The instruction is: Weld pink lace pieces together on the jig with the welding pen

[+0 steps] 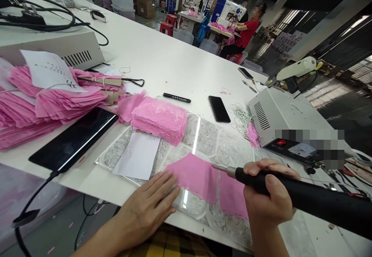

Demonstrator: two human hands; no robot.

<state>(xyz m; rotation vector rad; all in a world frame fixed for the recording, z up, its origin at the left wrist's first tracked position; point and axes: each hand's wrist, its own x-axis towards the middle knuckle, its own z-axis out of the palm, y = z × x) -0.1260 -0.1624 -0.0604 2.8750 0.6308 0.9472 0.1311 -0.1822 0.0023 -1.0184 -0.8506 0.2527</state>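
My left hand [155, 199] lies with fingers stretched out, its fingertips on the left edge of a pink fabric piece [194, 175]. That piece lies flat on a clear plastic sheet with marbled panels [229, 144]. My right hand [270, 191] is wrapped around a thick black handheld tool with a pointed metal tip [308, 191]. The tip is at the upper right corner of the pink piece; I cannot tell whether it touches. A second pink piece [232, 195] lies just right of the first, partly hidden by my right hand. Beyond them sits a stack of pink lace pieces [159, 119].
A white paper [138, 156], a black marker [176, 97] and a phone [219, 109] lie nearby. At left are bundled pink fabric [64, 102] and a black power bank [77, 139] with a cable. Grey boxes [293, 113] flank the table. A person in red [248, 32] sews beyond.
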